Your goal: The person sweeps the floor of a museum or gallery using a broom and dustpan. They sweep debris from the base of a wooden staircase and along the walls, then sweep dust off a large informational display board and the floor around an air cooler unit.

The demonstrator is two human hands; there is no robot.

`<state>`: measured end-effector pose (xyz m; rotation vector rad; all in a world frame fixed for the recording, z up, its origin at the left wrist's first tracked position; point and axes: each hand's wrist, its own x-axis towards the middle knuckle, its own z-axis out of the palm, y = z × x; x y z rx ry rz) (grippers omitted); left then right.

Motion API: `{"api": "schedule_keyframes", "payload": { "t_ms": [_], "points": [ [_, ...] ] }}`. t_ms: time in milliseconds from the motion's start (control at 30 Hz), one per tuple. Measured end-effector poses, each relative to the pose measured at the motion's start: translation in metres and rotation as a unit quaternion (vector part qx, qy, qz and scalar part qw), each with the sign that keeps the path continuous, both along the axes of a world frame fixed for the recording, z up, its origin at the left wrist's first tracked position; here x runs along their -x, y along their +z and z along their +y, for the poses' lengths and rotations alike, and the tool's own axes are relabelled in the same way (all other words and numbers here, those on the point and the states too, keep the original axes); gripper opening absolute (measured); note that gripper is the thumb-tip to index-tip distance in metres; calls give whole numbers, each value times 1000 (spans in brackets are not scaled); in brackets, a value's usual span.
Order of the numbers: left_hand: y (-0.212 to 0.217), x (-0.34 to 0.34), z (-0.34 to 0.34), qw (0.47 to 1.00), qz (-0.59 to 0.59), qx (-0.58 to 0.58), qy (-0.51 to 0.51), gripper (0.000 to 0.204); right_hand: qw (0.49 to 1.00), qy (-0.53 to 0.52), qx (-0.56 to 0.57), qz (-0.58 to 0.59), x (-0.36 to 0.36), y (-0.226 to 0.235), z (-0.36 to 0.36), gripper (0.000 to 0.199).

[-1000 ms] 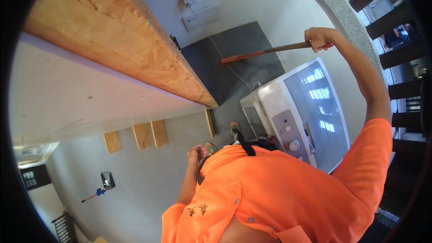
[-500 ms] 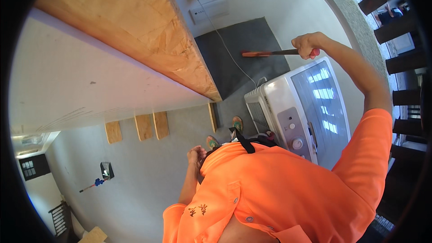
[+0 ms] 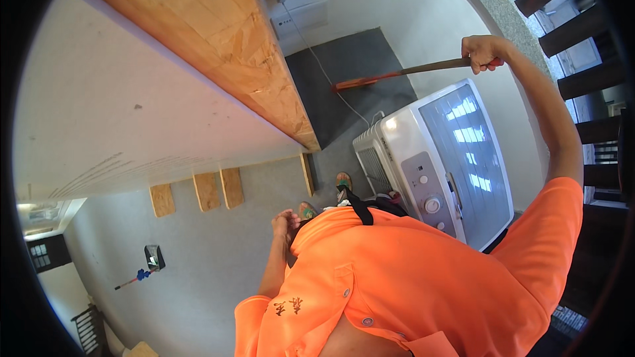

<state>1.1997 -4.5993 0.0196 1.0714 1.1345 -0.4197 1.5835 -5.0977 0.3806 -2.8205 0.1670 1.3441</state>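
Note:
My right hand [image 3: 485, 53] is closed round the red-tipped end of a long-handled broom [image 3: 423, 68], its arm stretched out at the upper right. The broom slants down to the left, and its reddish-brown far end [image 3: 354, 84] is over the dark grey floor patch [image 3: 370, 49], by a white cable [image 3: 317, 59]. I cannot make out its bristles clearly. By my waist hangs my left hand [image 3: 285, 223], fingers loosely bent and a little apart, with nothing visible in it.
A white air cooler [image 3: 423, 175] stands close on my right, beneath my outstretched arm. At the left rises a white partition with a wooden edge [image 3: 218, 33], with wooden boards [image 3: 207, 192] below it. A dustpan [image 3: 154, 258] lies on the grey floor further left. Dark railings [image 3: 585, 86] line the right.
My right hand has moved right and slightly up. The broom's far end has shifted left and a little down, and more of its handle shows. My left hand stays by my waist.

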Motion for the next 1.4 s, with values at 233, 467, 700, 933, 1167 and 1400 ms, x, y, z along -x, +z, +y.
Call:
{"api": "schedule_keyframes", "payload": {
  "t_ms": [233, 467, 700, 933, 1167, 1400],
  "points": [
    [7, 15, 4, 1000, 8, -5, 17, 20, 985, 160, 28, -67, 7, -38, 46, 26],
    [2, 30, 1, 999, 17, 3, 44, 19, 967, 243, 48, 61, 28, -29, 102, 10],
    [2, 19, -3, 999, 0, 11, 30, 19, 994, 109, 7, 26, 1, 17, 43, 9],
    [6, 18, 0, 1000, 19, -7, 17, 19, 977, 189, 53, -83, 10, -16, 52, 17],
    [13, 28, -3, 999, 18, -6, 31, 19, 966, 245, 77, 0, 36, -51, 95, 17],
    [-1, 27, -3, 999, 10, 4, 44, 19, 960, 266, 82, 17, 16, -2, 74, 12]
  ]
}}
